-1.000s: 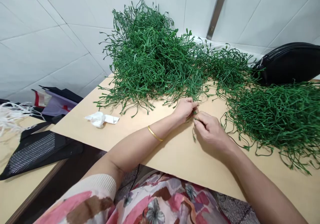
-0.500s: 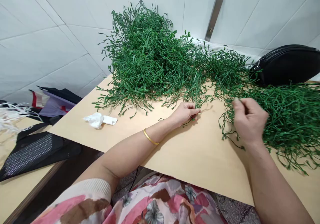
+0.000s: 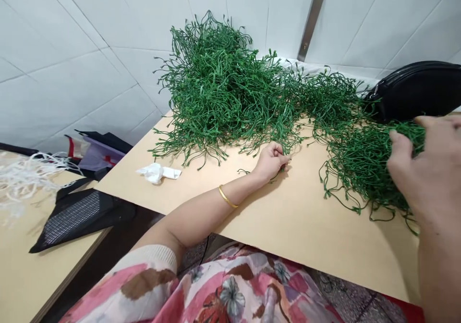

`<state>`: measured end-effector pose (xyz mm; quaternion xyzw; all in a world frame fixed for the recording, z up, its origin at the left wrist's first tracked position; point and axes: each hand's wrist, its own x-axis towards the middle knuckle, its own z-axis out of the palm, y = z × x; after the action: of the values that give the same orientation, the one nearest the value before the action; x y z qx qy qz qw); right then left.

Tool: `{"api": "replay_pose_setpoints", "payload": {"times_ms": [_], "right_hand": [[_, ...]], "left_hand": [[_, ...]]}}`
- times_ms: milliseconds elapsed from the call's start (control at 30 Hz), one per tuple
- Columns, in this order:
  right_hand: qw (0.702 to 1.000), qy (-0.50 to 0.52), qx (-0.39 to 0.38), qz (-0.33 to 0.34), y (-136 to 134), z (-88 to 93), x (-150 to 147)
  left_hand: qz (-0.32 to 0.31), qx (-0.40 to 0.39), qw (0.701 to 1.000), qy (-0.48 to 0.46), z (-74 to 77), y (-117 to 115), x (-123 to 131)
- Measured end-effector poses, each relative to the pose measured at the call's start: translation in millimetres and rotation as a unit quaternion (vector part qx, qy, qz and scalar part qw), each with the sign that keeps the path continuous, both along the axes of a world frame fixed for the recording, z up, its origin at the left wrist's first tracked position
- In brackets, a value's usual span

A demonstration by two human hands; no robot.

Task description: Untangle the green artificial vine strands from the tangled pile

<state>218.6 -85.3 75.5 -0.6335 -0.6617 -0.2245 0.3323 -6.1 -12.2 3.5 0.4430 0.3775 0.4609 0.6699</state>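
Left hand (image 3: pixel 272 162): low over the table (image 3: pixel 324 236), about mid-depth. Forearm comes in over the front edge, angled toward the back edge, gold bangle (image 3: pixel 227 197) near the wrist. Thumb and index pinched together on thin green strands (image 3: pixel 244 171), loose ends poking out by the palm and wrist; count unclear.

Right hand (image 3: pixel 432 164): raised, near camera, blurred, over the right green pile (image 3: pixel 370 164) toward the table's right end. Forearm steep, back of hand up. Thumb and index wide apart; can't tell about the other fingers.

Big green pile (image 3: pixel 223 92) sits along the back edge by the wall. Black pouch (image 3: pixel 418 92) behind right pile, white tissue (image 3: pixel 154 173) near left edge.
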Motion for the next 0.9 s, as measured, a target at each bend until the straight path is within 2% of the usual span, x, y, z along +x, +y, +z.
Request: {"api": "replay_pose_setpoints", "payload": {"times_ms": [33,67,167,267,367,533,633,767,900], "right_hand": [[0.999,0.012,0.027,-0.032,3.4,-5.1,-10.5],[1.000,0.027,-0.003,-0.009,7.0,-11.3,-21.5],[0.971,0.154,-0.098,0.153,16.3,-32.2,-52.6],[0.949,0.184,-0.136,0.218,22.8,-49.8,-71.8],[0.951,0.156,-0.142,0.227,27.2,-60.8,-77.9],[0.949,0.135,-0.155,0.238,29.0,-71.9,-78.4],[0.950,0.126,-0.149,0.245,27.9,-75.8,-79.5],[0.953,0.131,-0.131,0.241,28.1,-77.2,-80.2],[0.949,0.137,-0.141,0.248,31.0,-77.1,-79.8]], "left_hand": [[-0.014,0.000,1.000,-0.001,0.8,-0.3,-0.7],[-0.031,-0.001,1.000,0.000,1.5,-0.5,-1.7],[-0.071,-0.005,0.997,0.000,3.1,0.3,-5.4],[-0.098,-0.011,0.995,0.006,3.0,2.2,-8.2],[-0.107,-0.018,0.994,0.024,2.6,3.2,-8.4],[-0.048,-0.026,0.998,0.031,4.7,0.5,-4.7],[-0.035,-0.024,0.999,0.024,6.4,-1.5,-3.1],[-0.044,-0.030,0.998,0.029,7.0,-0.7,-4.1],[-0.085,-0.032,0.994,0.060,7.0,3.6,-7.9]]}}
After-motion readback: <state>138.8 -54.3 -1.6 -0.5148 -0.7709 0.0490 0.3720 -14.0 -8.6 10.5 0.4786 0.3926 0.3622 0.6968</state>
